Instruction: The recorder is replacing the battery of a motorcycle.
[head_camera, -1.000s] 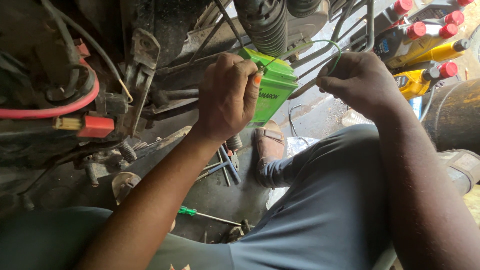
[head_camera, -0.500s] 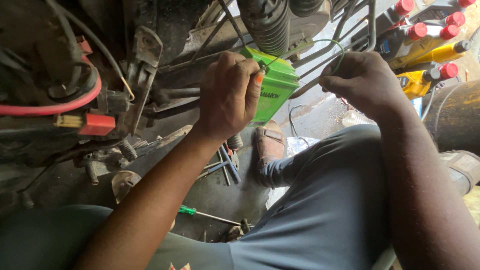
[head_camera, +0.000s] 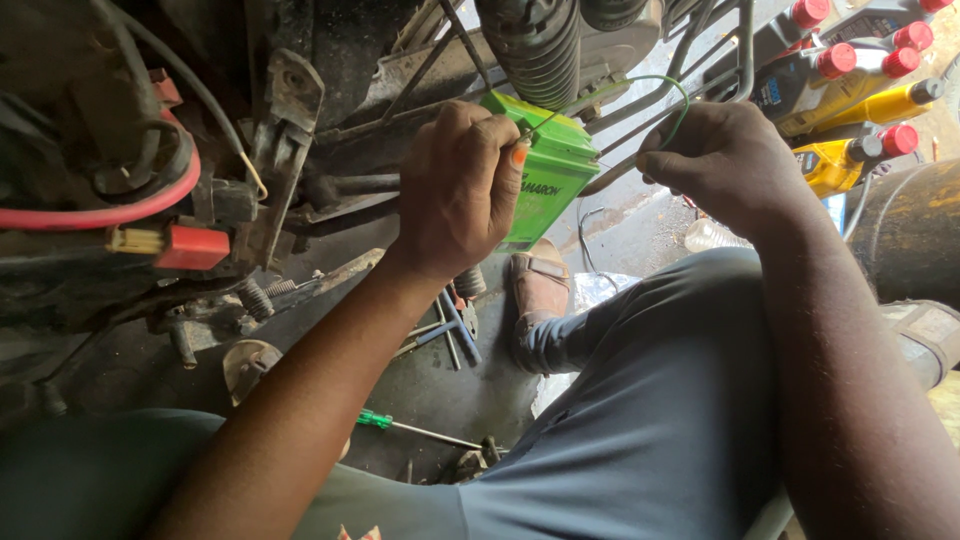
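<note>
green battery box (head_camera: 553, 170), a bright plastic block with a dark printed label on its side, sits up among the dark frame tubes of a machine, between the person's two hands. going from the left: a thick red cable (head_camera: 100, 212) curves across the grimy engine parts, and just below it sit one cream connector (head_camera: 135, 239) and one red connector (head_camera: 192, 247). lower down, a screwdriver with a green handle (head_camera: 376, 420) lies on the concrete floor (head_camera: 450, 390), and a few blue-handled tools (head_camera: 455, 325) lie near a brown sandal (head_camera: 538, 285). the left hand (head_camera: 455, 190) rests against the box's left face, its fingers curled and pressed together on a thin green wire (head_camera: 672, 105) at the box's top corner. that wire loops over to the right hand (head_camera: 725, 165), whose fingertips are pinched on its other end. grey trousers (head_camera: 660, 420) fill the lower right. at far right stand bottles: about four dark ones with red caps (head_camera: 838, 60) and two yellow ones (head_camera: 880, 105), each with a coloured label; the count is unsure since some are cut off.
</note>
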